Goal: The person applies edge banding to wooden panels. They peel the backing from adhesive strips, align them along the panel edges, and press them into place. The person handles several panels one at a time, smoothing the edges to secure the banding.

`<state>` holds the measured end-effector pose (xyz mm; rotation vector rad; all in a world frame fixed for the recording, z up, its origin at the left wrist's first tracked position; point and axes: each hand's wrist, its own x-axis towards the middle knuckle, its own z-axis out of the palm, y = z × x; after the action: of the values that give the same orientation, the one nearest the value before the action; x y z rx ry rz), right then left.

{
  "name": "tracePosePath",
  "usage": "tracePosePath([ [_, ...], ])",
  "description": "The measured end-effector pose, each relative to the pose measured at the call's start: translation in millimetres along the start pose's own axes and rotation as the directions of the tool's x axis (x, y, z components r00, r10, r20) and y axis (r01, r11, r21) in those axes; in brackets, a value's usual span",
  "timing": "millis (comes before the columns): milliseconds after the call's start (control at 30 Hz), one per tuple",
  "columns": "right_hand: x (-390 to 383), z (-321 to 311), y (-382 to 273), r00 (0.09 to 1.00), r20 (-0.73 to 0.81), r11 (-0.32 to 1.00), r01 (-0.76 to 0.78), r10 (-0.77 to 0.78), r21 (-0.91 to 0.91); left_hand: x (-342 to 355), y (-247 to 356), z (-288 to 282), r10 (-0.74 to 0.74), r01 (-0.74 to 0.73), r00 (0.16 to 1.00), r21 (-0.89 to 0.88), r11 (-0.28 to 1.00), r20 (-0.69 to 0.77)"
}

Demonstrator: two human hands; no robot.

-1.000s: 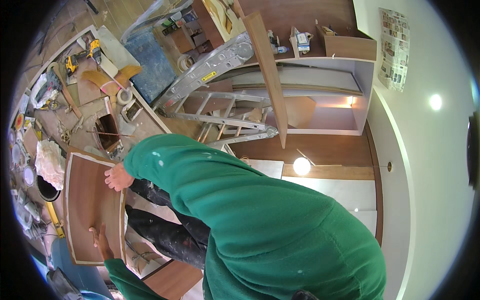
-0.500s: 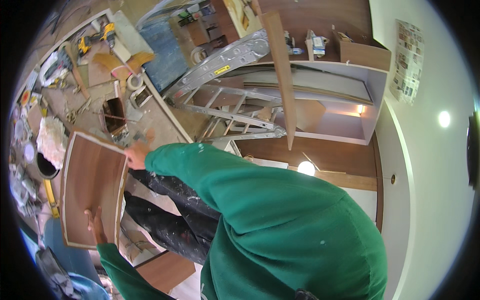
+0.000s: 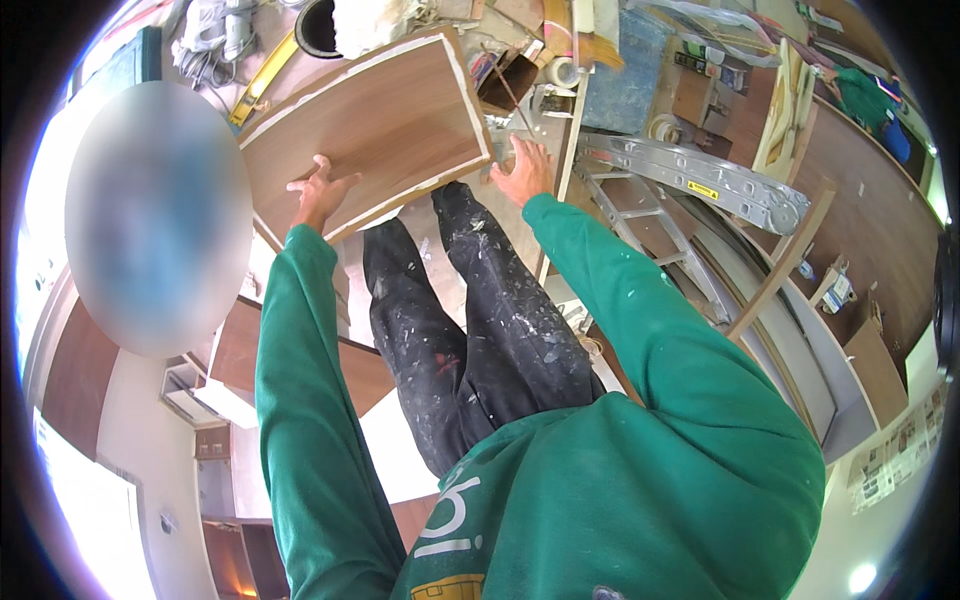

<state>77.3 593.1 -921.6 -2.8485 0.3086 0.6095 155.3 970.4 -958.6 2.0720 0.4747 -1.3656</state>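
A brown wood-grain panel (image 3: 390, 120) with a raised rim and a whitish strip along its edges lies in front of my legs, tilted across the view. My left hand (image 3: 322, 195) is over its near left part, fingers spread; whether it presses on the surface I cannot tell. Just off the panel's right end is my right hand (image 3: 523, 170), with fingers apart and nothing in them. Both arms are in green sleeves.
A yellow level (image 3: 265, 80) and a black-mouthed bucket (image 3: 318, 28) stand beyond the panel. To the right are an aluminium ladder (image 3: 690, 175), an upright wooden board (image 3: 785, 262) and a tape roll (image 3: 563, 72). A blurred patch hides the left side.
My view has swung round, so the panel now appears higher and more central. The right hand has let go of the panel's edge and opened; the left stays spread over the panel.
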Motion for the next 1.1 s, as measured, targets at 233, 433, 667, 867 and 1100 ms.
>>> tracePosePath([
  [233, 16.7, 9.8, -7.6, 0.998, 0.024, 0.997, 0.054, -0.052, -0.062, 2.2, 7.7, -1.9, -0.013, 0.013, 1.000, 0.103, 0.995, -0.008],
  [433, 23.0, 12.0, -10.1, 0.998, 0.068, 0.997, 0.016, -0.011, -0.081, 1.8, 6.0, -4.0, 0.004, -0.004, 1.000, 0.092, 0.996, 0.009],
  [667, 26.3, 10.1, -7.4, 0.993, 0.121, 0.998, 0.014, -0.006, -0.067, -3.5, 15.0, -5.7, -0.033, 0.030, 0.999, 0.140, 0.990, 0.019],
  [867, 28.0, 7.6, -7.2, 0.986, 0.162, 0.995, 0.042, -0.028, -0.087, 3.5, 7.0, -2.4, 0.018, -0.021, 1.000, 0.132, 0.991, 0.018],
  [1100, 27.5, 17.6, -9.2, 0.993, 0.121, 0.995, 0.018, -0.006, -0.097, 4.5, -2.6, 5.4, 0.070, -0.068, 0.997, 0.053, 0.996, -0.025],
])
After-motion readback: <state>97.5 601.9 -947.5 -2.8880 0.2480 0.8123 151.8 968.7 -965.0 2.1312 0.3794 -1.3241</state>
